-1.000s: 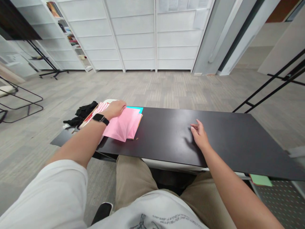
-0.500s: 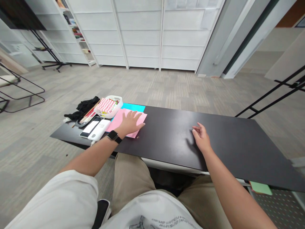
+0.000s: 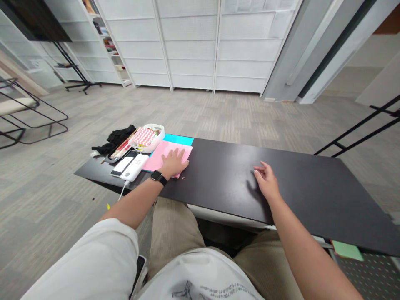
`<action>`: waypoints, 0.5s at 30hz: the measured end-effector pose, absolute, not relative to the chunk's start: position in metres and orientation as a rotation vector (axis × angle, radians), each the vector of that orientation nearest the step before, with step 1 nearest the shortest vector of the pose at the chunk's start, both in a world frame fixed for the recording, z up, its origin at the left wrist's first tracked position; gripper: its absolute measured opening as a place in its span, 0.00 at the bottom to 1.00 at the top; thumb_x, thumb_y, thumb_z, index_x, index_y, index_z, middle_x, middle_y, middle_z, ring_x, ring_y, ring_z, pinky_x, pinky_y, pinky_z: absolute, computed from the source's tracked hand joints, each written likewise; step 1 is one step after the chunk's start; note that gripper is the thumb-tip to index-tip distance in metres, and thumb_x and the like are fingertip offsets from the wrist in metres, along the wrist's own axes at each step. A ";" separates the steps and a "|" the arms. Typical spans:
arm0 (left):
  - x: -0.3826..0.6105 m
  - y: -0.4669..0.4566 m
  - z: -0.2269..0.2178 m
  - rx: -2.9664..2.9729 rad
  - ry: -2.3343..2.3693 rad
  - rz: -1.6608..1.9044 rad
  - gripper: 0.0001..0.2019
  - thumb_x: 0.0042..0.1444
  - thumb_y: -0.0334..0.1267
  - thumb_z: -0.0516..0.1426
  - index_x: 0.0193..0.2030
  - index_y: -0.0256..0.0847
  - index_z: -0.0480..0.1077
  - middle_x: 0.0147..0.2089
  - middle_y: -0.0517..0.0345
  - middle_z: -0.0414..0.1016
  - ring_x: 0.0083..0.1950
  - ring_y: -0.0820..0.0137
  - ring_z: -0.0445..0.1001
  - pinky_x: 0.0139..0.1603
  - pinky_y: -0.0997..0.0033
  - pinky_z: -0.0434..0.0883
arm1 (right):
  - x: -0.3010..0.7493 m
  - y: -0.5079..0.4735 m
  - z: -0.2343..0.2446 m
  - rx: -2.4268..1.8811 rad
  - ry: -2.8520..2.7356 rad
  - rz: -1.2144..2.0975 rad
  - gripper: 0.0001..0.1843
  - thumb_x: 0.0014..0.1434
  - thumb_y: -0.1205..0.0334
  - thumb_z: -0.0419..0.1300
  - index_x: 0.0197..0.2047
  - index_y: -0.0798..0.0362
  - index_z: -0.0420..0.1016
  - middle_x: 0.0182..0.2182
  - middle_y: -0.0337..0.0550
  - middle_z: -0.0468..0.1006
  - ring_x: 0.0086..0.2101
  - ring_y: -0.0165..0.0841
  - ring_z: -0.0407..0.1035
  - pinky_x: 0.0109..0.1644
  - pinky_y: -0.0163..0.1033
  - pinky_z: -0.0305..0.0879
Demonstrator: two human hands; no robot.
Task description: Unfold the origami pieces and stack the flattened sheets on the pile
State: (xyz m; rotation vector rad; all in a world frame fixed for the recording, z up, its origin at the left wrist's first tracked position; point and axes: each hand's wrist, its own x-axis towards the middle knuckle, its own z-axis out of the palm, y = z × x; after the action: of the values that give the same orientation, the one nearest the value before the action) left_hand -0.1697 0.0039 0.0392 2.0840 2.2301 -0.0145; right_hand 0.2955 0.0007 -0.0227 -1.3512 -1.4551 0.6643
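Observation:
My left hand (image 3: 172, 162), with a black watch on its wrist, lies with spread fingers on pink paper (image 3: 162, 151). Under the far edge of the pink sheets shows a bright blue sheet (image 3: 178, 140). Above the dark table (image 3: 218, 175), to the right, hovers my right hand (image 3: 265, 179). Its thumb and forefinger come together in a loose pinch while the other fingers curl. Whatever may be between those fingertips is too small to make out. A tiny brownish scrap (image 3: 183, 178) lies by the near corner of the pink paper.
Left of the paper are a white power bank (image 3: 134, 168) with a cable, a phone (image 3: 124, 163), a white basket (image 3: 161, 135) holding a pink zigzag-patterned item, a tray of pencils (image 3: 123, 149) and black cloth (image 3: 118, 137). Green paper (image 3: 347, 250) sticks out below the table's near edge.
The view has shifted slightly, so most things appear a little further right. My left hand has slid a bit nearer me on the pink paper. My right hand is almost unchanged.

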 end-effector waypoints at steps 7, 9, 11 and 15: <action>-0.177 0.004 0.032 2.054 2.258 0.024 0.40 0.69 0.63 0.45 0.84 0.52 0.47 0.85 0.41 0.46 0.83 0.36 0.48 0.73 0.17 0.52 | 0.297 0.001 -0.023 -1.347 -1.448 0.696 0.36 0.62 0.40 0.66 0.67 0.48 0.68 0.53 0.53 0.83 0.56 0.48 0.79 0.70 0.64 0.69; -0.177 0.002 0.031 2.044 2.260 0.019 0.40 0.69 0.64 0.45 0.83 0.52 0.48 0.85 0.41 0.47 0.83 0.36 0.48 0.72 0.16 0.52 | 0.297 0.001 -0.022 -1.356 -1.448 0.691 0.36 0.62 0.39 0.66 0.67 0.48 0.68 0.52 0.53 0.84 0.56 0.48 0.79 0.69 0.65 0.69; -0.176 0.002 0.032 2.032 2.251 0.001 0.40 0.69 0.65 0.46 0.83 0.51 0.51 0.85 0.40 0.47 0.83 0.36 0.48 0.72 0.16 0.52 | 0.296 0.000 -0.021 -1.358 -1.449 0.683 0.35 0.62 0.39 0.65 0.66 0.47 0.69 0.52 0.53 0.84 0.55 0.48 0.79 0.69 0.65 0.69; -0.181 0.007 0.040 1.995 2.270 0.095 0.40 0.69 0.68 0.44 0.81 0.51 0.55 0.84 0.39 0.50 0.81 0.37 0.52 0.73 0.16 0.52 | 0.294 -0.001 -0.017 -1.362 -1.452 0.670 0.35 0.61 0.38 0.65 0.65 0.47 0.70 0.52 0.53 0.84 0.54 0.48 0.80 0.69 0.66 0.69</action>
State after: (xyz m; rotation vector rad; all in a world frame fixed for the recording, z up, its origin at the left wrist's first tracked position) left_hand -0.1811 0.0069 0.0399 1.9947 2.2704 0.0945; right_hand 0.2943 -0.0011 -0.0172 -1.3624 -1.4518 0.6701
